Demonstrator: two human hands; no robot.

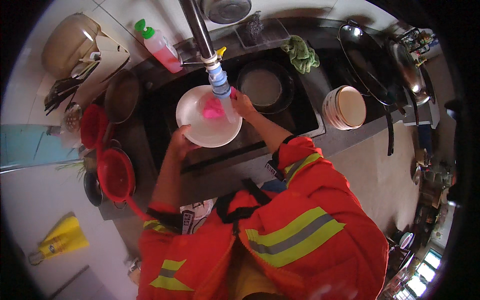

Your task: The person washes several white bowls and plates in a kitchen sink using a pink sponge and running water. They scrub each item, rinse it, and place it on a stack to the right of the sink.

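My left hand [182, 141] grips the lower left rim of a white plate [195, 133], held tilted over the dark sink. Water runs from the faucet's blue and clear nozzle [220, 84] onto the plate. At the right rim is my right hand [243, 104], partly hidden behind the nozzle and stream, with something pink at its fingertips. A bright pink patch [213, 108], perhaps a cloth, shows on or through the plate; which, I cannot tell. Behind the plate, a round pan [262, 88] with cloudy liquid rests in the sink.
A stack of bowls [352, 108] and a green cloth [301, 54] lie right of the sink. A soap bottle [163, 50] stands behind it. Red strainers [117, 174] and a pan [122, 96] are at left, a black wok [365, 62] at far right.
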